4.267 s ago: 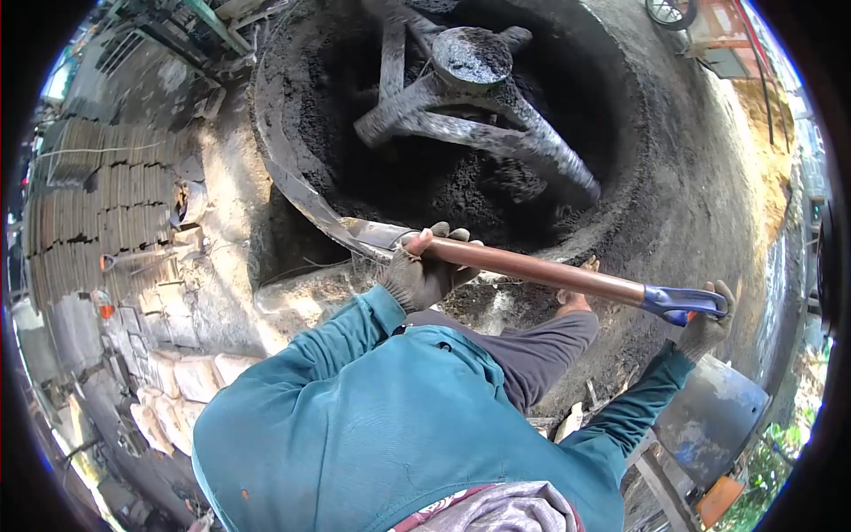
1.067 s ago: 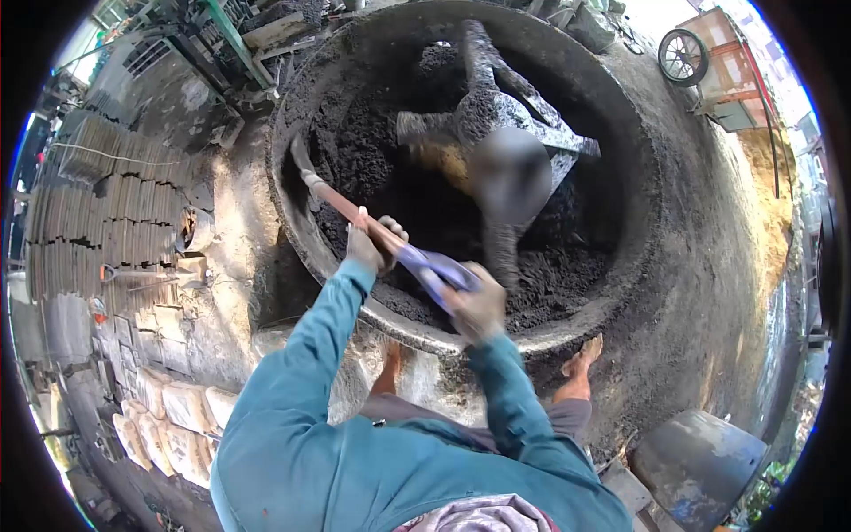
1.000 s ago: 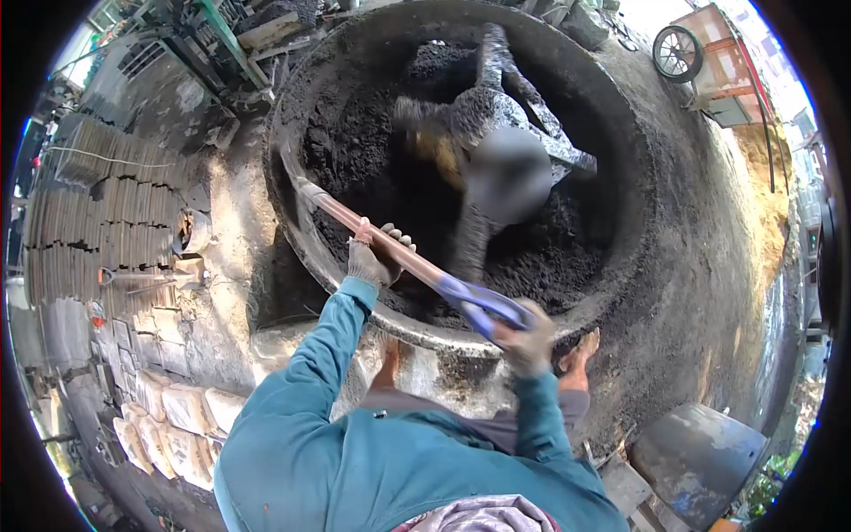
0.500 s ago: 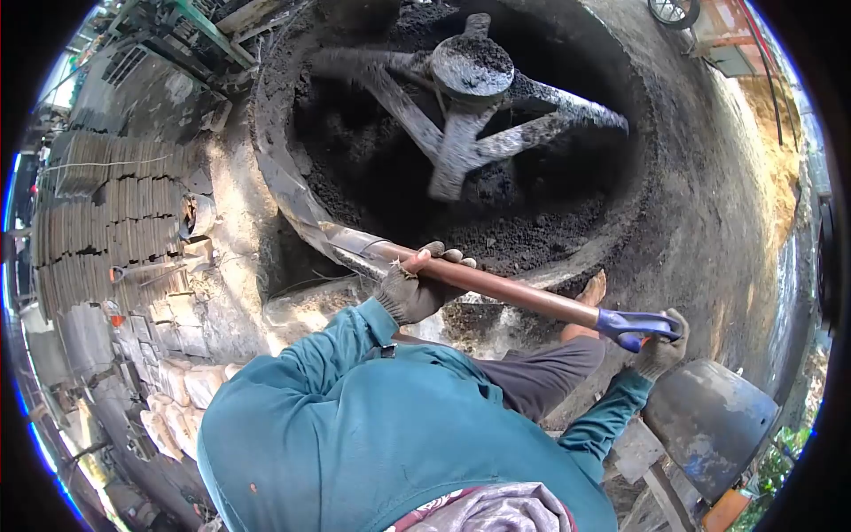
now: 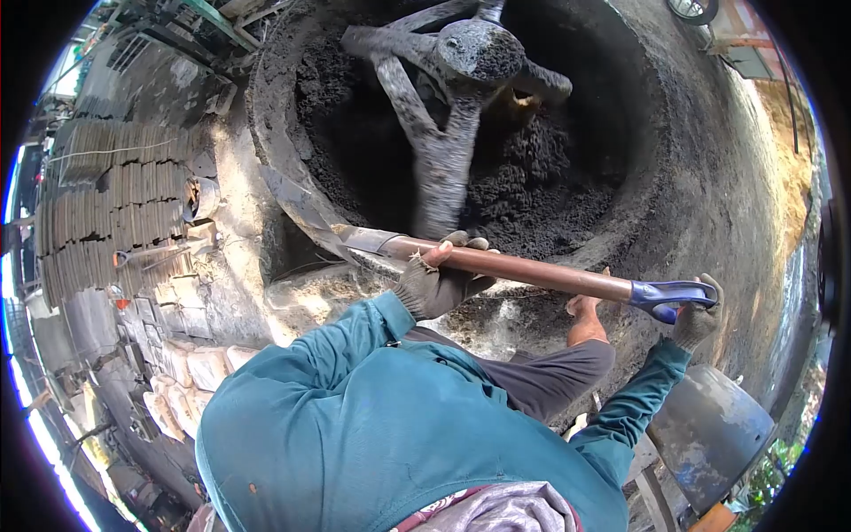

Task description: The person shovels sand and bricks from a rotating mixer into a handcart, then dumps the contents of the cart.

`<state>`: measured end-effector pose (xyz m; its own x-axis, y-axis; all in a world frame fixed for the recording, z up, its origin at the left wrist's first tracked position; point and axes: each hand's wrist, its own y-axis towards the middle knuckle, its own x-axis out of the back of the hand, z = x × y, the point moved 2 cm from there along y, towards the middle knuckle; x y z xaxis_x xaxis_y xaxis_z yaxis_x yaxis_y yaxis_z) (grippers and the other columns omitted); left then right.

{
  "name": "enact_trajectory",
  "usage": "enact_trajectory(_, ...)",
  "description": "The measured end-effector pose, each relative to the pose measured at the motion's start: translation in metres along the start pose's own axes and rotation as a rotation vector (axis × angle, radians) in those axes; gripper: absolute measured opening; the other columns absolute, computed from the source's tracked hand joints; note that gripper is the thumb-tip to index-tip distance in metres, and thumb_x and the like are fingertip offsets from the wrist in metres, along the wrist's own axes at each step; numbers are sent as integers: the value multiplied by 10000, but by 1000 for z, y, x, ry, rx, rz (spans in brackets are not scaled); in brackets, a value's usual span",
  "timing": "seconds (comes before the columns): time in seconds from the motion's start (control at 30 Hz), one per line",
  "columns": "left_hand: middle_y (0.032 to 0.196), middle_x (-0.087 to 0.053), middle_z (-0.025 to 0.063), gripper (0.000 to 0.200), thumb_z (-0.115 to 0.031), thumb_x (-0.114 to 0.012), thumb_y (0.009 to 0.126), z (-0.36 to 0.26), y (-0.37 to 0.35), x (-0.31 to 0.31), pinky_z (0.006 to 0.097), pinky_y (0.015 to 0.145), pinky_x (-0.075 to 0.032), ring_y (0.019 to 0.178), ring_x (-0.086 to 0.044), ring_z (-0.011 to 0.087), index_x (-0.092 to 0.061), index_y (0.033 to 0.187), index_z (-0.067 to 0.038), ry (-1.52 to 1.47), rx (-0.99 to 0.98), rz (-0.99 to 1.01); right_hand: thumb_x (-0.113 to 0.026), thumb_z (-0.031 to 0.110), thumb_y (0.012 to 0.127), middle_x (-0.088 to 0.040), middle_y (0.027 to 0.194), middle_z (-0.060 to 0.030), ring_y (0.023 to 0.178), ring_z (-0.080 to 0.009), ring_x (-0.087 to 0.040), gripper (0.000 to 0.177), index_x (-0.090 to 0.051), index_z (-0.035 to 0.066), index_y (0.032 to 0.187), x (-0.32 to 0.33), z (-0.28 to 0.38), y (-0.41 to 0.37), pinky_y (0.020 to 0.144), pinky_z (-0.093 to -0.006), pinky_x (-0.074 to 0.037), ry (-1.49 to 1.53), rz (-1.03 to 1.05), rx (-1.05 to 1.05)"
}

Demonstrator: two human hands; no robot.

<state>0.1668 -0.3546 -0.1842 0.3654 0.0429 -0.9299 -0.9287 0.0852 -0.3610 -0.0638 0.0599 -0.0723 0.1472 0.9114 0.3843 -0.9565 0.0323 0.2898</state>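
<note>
A shovel (image 5: 541, 272) with a brown shaft and a blue D-shaped grip lies across in front of me. My left hand (image 5: 441, 282), in a grey work glove, wraps the shaft near its metal socket. Around the blue grip (image 5: 674, 296) at the far end, my gloved right hand (image 5: 698, 312) is closed. The shovel's metal end points left, over the near-left rim of a round mixing pit (image 5: 660, 168). Dark, crumbly material (image 5: 532, 191) fills the pit's bottom. Above it are the arms of a mixer hub (image 5: 480, 49), blurred in places.
Stacks of thin flat slabs (image 5: 106, 208) stand at the left, with pale sacks (image 5: 199, 365) below them. A worn metal drum (image 5: 714, 426) sits at lower right, close to my right arm. The mixer's arms sweep inside the pit, near the shovel.
The mixer's arms have turned to another angle. Both hands and the shovel have shifted right in view, the right hand also a little upward. Both keep their hold.
</note>
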Motion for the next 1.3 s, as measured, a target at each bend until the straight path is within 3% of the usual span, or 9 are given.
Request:
enact_trajectory(0.27,1125,-659,115,283,-345,-723,913,-47,45,16,574,962,-560,1168,-615,361,-626,1096,-152,3,-134,6,-745,35,841,-694,930,-30,793,-109,-668,273,-680,22,1106,-68,21,41,672,-232,-543,-5,45,111)
enact_trajectory(0.37,972,-674,115,473,-514,-472,1026,-118,93,66,576,863,-559,945,-664,320,-634,988,-72,-40,-309,-383,-671,-15,709,-709,981,-68,906,-200,-697,352,-708,27,1056,-210,51,17,814,-320,-568,-10,166,1)
enact_trajectory(0.4,899,-673,110,487,-524,-499,1011,-151,116,117,555,862,-567,905,-672,305,-635,959,-59,-31,-297,-233,-685,49,701,-709,970,-85,896,-205,-702,303,-730,40,1000,-276,72,-8,801,-324,-562,-185,240,-38)
enact_trajectory(0.47,886,-712,128,574,-566,-501,987,-192,138,163,562,915,-544,874,-680,322,-676,829,-43,-189,-356,-425,-743,158,717,-725,913,-132,847,-239,-717,248,-735,70,949,-386,50,-73,774,-354,-559,-103,429,-146)
enact_trajectory(0.53,890,-656,196,708,-678,-463,936,-219,149,186,549,910,-531,879,-647,397,-590,963,18,59,-469,-616,-776,116,758,-703,793,-101,717,-183,-662,213,-708,27,938,-450,-1,-134,693,-335,-542,-132,382,-161)
enact_trajectory(0.73,798,-607,127,674,-697,-562,876,-115,48,52,524,897,-512,827,-617,333,-589,896,-24,-59,-313,-491,-836,165,777,-698,873,-50,779,-132,-674,241,-695,58,941,-252,114,-145,704,-283,-558,61,402,-169)
enact_trajectory(0.87,742,-599,62,449,-525,-714,846,-89,18,32,469,868,-523,732,-604,241,-604,850,-89,-127,-345,-299,-678,-46,780,-711,869,-69,717,-115,-664,266,-680,9,1041,-77,105,-162,636,-259,-541,166,47,-451)
enact_trajectory(0.97,797,-633,34,357,-424,-787,823,-72,-1,30,468,943,-501,790,-628,239,-622,877,-112,-6,-153,-47,-626,-61,820,-670,799,-58,572,-125,-619,282,-670,17,1087,21,60,-222,504,-264,-499,-150,-254,-351)
enact_trajectory(1.3,1056,-674,76,261,-256,-819,836,-34,-86,16,545,1130,-408,1199,-582,336,-696,1033,-138,259,426,97,-571,-108,801,-638,749,-59,522,-131,-579,291,-662,-7,1058,93,100,-429,456,-252,-463,-26,-646,-558)
